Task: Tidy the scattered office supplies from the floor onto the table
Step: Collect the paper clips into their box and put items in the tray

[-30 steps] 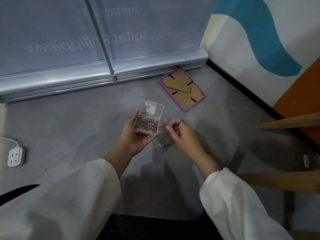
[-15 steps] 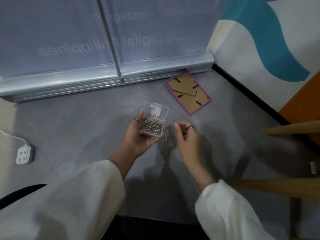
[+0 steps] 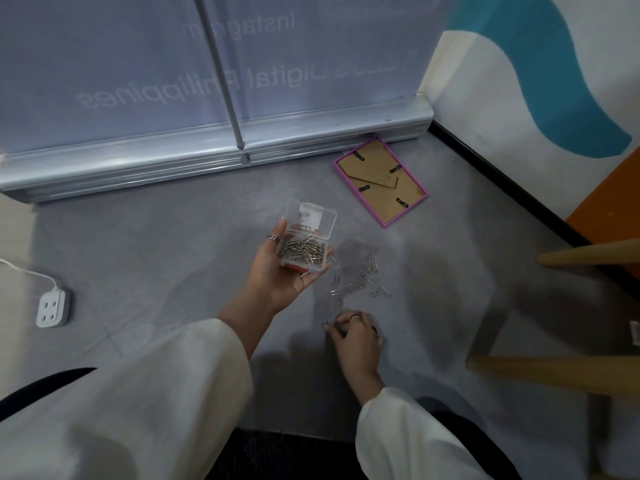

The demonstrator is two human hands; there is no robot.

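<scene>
My left hand holds a small clear plastic box palm up, its lid flipped open and several silver paper clips inside. More loose paper clips lie scattered on the grey floor just right of the box. My right hand is low on the floor below that scatter, fingers pinched at a single paper clip by its fingertips. A purple picture frame lies face down on the floor beyond the clips.
A silver banner stand base runs along the back. A white power strip with its cord lies at the left. Wooden furniture legs jut in from the right, beside a wall with black skirting.
My right hand has moved from beside the box down toward me to the floor, reaching a stray clip. The left hand keeps holding the open box; the view shifted slightly.
</scene>
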